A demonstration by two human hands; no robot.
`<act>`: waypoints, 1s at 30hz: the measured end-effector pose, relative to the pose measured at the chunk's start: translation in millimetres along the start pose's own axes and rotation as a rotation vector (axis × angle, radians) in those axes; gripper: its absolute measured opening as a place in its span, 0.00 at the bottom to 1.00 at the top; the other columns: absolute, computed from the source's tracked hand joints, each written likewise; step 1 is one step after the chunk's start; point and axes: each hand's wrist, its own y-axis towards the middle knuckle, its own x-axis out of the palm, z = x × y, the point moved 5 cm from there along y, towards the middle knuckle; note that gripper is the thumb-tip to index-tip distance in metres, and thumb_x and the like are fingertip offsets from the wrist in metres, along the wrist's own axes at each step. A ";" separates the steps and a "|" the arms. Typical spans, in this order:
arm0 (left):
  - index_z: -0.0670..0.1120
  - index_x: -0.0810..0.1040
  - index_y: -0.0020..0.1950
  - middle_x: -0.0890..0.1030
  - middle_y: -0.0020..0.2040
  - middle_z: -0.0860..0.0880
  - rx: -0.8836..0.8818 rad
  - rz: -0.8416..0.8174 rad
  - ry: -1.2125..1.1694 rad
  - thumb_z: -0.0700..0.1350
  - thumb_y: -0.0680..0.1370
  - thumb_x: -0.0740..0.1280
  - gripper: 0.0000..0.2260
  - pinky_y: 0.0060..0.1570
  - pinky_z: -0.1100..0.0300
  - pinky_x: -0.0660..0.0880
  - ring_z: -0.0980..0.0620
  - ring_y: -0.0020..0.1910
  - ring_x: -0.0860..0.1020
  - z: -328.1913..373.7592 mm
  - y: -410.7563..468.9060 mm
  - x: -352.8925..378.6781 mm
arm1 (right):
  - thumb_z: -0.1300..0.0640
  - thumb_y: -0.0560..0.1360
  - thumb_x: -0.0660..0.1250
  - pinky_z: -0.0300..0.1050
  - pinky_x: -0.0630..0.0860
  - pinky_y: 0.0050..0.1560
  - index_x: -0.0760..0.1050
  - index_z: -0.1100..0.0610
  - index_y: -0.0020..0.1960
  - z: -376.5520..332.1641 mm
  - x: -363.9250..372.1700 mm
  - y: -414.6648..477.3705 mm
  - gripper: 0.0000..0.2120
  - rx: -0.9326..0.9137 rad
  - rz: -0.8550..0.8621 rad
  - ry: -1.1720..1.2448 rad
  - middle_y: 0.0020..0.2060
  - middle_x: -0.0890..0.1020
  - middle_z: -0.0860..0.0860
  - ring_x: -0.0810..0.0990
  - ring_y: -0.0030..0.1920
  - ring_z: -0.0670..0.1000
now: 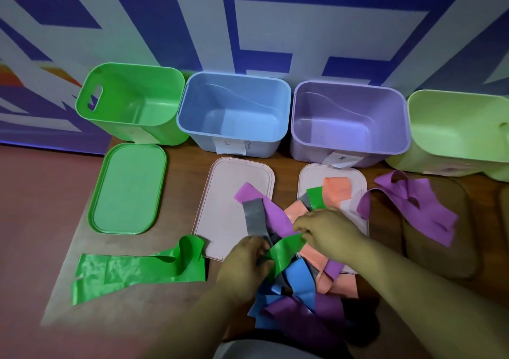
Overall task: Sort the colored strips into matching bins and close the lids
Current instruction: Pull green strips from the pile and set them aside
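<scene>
Both hands are working in a tangled heap of coloured plastic strips (300, 284) lying near the front edge of the brown wooden table (176, 251). The left hand (243, 259) and the right hand (325, 228) are each pinching an end of one bright green strip (285, 250), which is arching between them above the heap. Blue, purple, grey and salmon-orange strips are crossing over one another underneath, and it is hard to make out where one ends and the next begins.

Four open plastic bins are standing in a row against the blue-and-white patterned wall: a bright green bin (132, 102), a light blue bin (234, 113), a lilac bin (348, 122) and a pale lime-green bin (460, 133), the last being cut off by the right edge. White paper labels are hanging on the fronts of the blue and lilac bins, their writing too small to read.

A green rounded lid (128, 189) is lying flat in front of the green bin. Two pale pink lids (220, 207) are lying in front of the blue and lilac bins, and the heap is spilling over both, hiding much of the right one. A long green strip (132, 273) is lying apart on the table left of the hands, and a bunch of purple strips (413, 204) is lying to the right, resting on a darker brown shape that is hard to identify.
</scene>
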 end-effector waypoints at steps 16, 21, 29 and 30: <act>0.46 0.77 0.42 0.77 0.32 0.55 -0.053 0.151 -0.509 0.36 0.75 0.71 0.06 0.35 0.63 0.72 0.58 0.32 0.73 -8.4 -20.0 -55.5 | 0.59 0.75 0.68 0.31 0.70 0.44 0.81 0.46 0.56 -35.7 -43.6 -12.1 0.12 0.034 0.103 0.256 0.45 0.81 0.42 0.76 0.43 0.41; 0.45 0.79 0.41 0.79 0.33 0.53 -0.040 0.266 -0.557 0.32 0.75 0.69 0.08 0.36 0.65 0.72 0.58 0.33 0.74 -26.2 -27.0 -101.3 | 0.57 0.76 0.69 0.33 0.73 0.45 0.82 0.46 0.55 -71.7 -54.8 2.0 0.10 -0.023 0.154 0.289 0.41 0.77 0.36 0.76 0.42 0.39; 0.45 0.77 0.42 0.78 0.34 0.47 -0.114 0.451 -0.676 0.32 0.76 0.69 0.09 0.37 0.53 0.73 0.50 0.34 0.75 -78.6 -53.4 -157.9 | 0.55 0.77 0.69 0.33 0.72 0.47 0.83 0.46 0.56 -143.6 -60.8 35.9 0.10 -0.162 0.172 0.286 0.49 0.84 0.43 0.74 0.42 0.38; 0.45 0.77 0.42 0.78 0.34 0.47 -0.122 0.475 -0.678 0.32 0.76 0.69 0.09 0.37 0.53 0.74 0.50 0.34 0.76 -84.7 -58.0 -165.2 | 0.55 0.77 0.69 0.33 0.71 0.47 0.82 0.46 0.56 -152.8 -59.5 41.2 0.09 -0.171 0.157 0.281 0.49 0.83 0.43 0.74 0.42 0.38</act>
